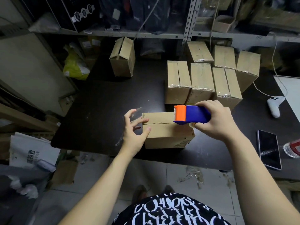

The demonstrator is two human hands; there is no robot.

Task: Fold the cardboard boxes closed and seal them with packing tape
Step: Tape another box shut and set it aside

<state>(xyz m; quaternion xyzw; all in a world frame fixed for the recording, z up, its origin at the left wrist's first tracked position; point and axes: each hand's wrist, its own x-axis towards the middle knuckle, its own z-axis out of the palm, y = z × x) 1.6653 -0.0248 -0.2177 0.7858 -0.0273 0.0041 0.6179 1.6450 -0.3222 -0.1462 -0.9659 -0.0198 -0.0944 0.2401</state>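
A small cardboard box (164, 132) lies on the dark table (100, 108) in front of me, its top flaps folded shut with the seam running left to right. My left hand (135, 127) rests against the box's left end, fingers spread and thumb on the top edge. My right hand (215, 120) grips a blue and orange tape dispenser (191, 114) held over the right half of the box top, orange head pointing left near the seam. Whether tape touches the box I cannot tell.
Several taped cardboard boxes (203, 83) stand in rows behind. One more box (122, 57) stands at the back, near the shelving. A white game controller (274, 104), a phone (269, 149) and a water bottle (292, 148) lie at the right.
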